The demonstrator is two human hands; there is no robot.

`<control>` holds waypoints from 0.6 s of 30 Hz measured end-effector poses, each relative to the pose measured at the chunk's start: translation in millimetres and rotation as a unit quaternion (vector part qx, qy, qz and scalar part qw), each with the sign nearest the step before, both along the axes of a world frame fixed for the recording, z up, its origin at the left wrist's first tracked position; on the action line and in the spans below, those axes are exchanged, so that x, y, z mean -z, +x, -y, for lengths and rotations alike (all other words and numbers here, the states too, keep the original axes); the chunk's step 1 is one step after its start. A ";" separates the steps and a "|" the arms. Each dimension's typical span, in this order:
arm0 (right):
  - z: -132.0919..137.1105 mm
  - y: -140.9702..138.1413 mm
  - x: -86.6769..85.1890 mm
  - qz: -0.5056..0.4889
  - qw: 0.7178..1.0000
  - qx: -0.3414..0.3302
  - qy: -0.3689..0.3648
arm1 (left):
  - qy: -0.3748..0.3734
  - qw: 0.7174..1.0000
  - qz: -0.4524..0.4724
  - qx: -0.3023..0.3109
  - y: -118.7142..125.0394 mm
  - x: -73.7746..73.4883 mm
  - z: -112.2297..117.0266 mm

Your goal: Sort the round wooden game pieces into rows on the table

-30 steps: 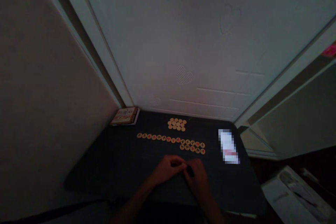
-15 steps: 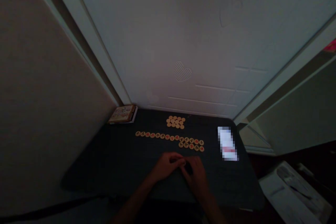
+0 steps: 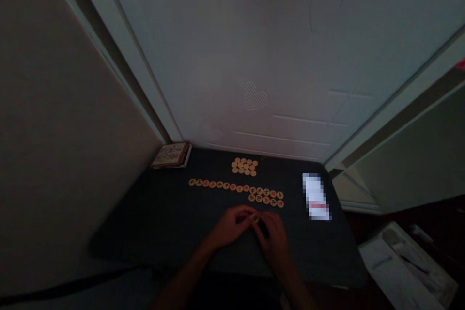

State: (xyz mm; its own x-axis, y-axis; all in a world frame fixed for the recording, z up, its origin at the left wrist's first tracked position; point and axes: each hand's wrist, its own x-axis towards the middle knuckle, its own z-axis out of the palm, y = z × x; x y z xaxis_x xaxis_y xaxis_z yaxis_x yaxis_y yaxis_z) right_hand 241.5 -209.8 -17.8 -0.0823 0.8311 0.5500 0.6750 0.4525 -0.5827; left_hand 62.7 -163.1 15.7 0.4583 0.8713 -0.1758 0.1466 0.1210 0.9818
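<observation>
Just in front of the rows, my left hand (image 3: 231, 225) and my right hand (image 3: 273, 235) meet at the fingertips. Between them they pinch one round wooden xiangqi piece (image 3: 255, 219), its face partly showing and its edges covered by fingers. Beyond my hands runs a long row of xiangqi pieces (image 3: 219, 184), face up, with red and black characters. A shorter row (image 3: 266, 200) lies against its right end, on the near side. Farther back is a block of pale pieces (image 3: 246, 166), with no characters visible on them.
A dark table (image 3: 152, 223) stands against a white panel (image 3: 203, 58) with raised hearts and lines. Books (image 3: 170, 155) are stacked at the back left corner. A blurred white rectangular item (image 3: 316, 197) lies at the right. A white box (image 3: 407, 266) sits lower right, beyond the table edge.
My hands have shifted slightly up and away from me, and more of the piece's face shows between the fingers. The rows and the pale block are arranged as before; the view has tilted a little.
</observation>
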 end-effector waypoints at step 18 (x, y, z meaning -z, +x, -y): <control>1.5 2.5 9.8 -0.020 0.999 -0.009 -0.029 | -0.036 0.998 0.043 -0.006 -1.2 1.6 -1.1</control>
